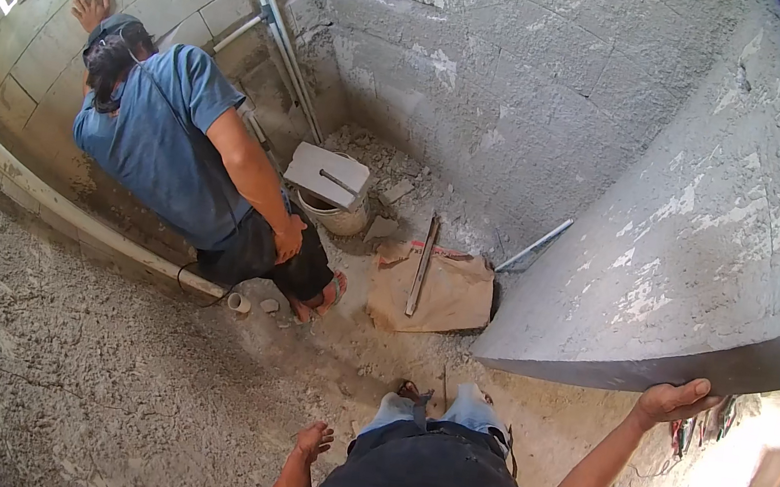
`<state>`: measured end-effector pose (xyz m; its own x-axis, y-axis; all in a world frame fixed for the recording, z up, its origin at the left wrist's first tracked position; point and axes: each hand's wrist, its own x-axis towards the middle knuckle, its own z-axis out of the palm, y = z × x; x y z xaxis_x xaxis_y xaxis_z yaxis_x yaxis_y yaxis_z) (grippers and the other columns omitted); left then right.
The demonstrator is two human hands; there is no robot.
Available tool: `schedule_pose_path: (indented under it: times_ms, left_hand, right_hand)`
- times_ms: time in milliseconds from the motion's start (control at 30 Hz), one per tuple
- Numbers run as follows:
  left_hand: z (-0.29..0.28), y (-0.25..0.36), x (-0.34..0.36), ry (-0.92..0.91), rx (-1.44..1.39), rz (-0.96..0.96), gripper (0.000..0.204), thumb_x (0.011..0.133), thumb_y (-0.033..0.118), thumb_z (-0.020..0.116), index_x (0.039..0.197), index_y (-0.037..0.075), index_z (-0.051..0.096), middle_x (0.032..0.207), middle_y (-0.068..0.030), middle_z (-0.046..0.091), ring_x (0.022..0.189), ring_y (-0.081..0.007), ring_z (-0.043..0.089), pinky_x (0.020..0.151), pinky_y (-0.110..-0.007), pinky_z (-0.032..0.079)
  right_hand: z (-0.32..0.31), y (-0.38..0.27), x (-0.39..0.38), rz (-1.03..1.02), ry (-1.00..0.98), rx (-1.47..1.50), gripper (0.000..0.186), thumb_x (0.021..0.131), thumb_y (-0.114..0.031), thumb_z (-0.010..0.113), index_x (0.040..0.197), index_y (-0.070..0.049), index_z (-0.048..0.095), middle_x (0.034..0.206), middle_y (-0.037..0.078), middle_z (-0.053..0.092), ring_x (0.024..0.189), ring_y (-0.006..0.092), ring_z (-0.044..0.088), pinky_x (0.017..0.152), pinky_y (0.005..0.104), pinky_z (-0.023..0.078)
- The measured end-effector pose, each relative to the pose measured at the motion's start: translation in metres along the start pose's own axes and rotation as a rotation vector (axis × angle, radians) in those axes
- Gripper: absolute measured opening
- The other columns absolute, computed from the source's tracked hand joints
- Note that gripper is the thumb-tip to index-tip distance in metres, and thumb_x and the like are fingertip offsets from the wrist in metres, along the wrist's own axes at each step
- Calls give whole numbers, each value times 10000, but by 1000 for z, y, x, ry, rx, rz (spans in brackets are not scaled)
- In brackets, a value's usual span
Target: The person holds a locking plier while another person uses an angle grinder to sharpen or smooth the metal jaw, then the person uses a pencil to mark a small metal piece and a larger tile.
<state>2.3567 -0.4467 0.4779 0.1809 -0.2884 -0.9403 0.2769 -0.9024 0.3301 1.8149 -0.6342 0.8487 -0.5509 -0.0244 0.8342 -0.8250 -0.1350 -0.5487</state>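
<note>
My left hand (pixel 313 440) hangs in the air beside my dark shirt. Its fingers are loosely bent and apart, and nothing is in it. Away to the right, my right hand (pixel 671 404) rests against the smooth dark grey end face of a rough plastered wall (pixel 662 270). The thumb and fingers of that hand are stretched out along the face, partly overlapping one another. Nothing loose shows in either hand.
At left, a person in a blue shirt (pixel 173 131) bends forward, one hand on the block wall (pixel 18 111). A bucket (pixel 334 218) carries a pale slab (pixel 326 171). Nearby lie a brown paper sack (pixel 457 297), a narrow bar (pixel 422 266), rubble (pixel 406 162) and a pipe stub (pixel 239 303).
</note>
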Motion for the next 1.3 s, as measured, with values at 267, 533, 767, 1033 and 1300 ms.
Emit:
schedule_pose_path:
  times_ms: [267, 533, 767, 1033, 1300]
  left_hand:
    - [-9, -5, 7, -16, -12, -2, 484, 915, 281, 507, 1335, 50, 440, 1196, -139, 600, 977, -259, 601, 832, -401, 461]
    - [-9, -7, 3, -22, -30, -15, 495, 916, 276, 503, 1348, 46, 432, 1209, -151, 593, 952, -254, 596, 820, -410, 458]
    - [-11, -7, 2, -21, -27, 6, 499, 916, 287, 509, 1350, 53, 430, 1214, -149, 590, 952, -252, 594, 803, -410, 462]
    - [-7, -6, 3, -18, -35, 9, 485, 907, 279, 531, 1328, 53, 450, 1198, -150, 594, 934, -253, 600, 773, -399, 468]
    - [-8, -11, 10, -30, -51, 10, 462, 897, 288, 552, 1284, 47, 473, 1167, -155, 602, 902, -257, 601, 746, -393, 476]
  right_hand:
    - [3, -10, 1, 33, -19, -59, 692, 963, -457, 373, 1313, 138, 320, 1275, 287, 408, 1177, 333, 438, 990, 422, 362]
    - [4, -7, 0, 48, -4, 44, 646, 960, -405, 432, 1353, 96, 317, 1339, 250, 405, 1194, 307, 440, 1009, 387, 357]
    - [1, 1, -1, 42, -6, 24, 640, 974, -400, 403, 1356, 103, 303, 1345, 257, 399, 1203, 305, 440, 1011, 384, 357]
    - [4, -6, 0, 31, -21, 8, 618, 987, -373, 367, 1377, 98, 275, 1364, 259, 374, 1228, 304, 415, 1029, 378, 334]
    - [0, -3, -3, 47, -25, -10, 614, 983, -361, 376, 1382, 94, 272, 1363, 252, 381, 1219, 301, 420, 1024, 380, 336]
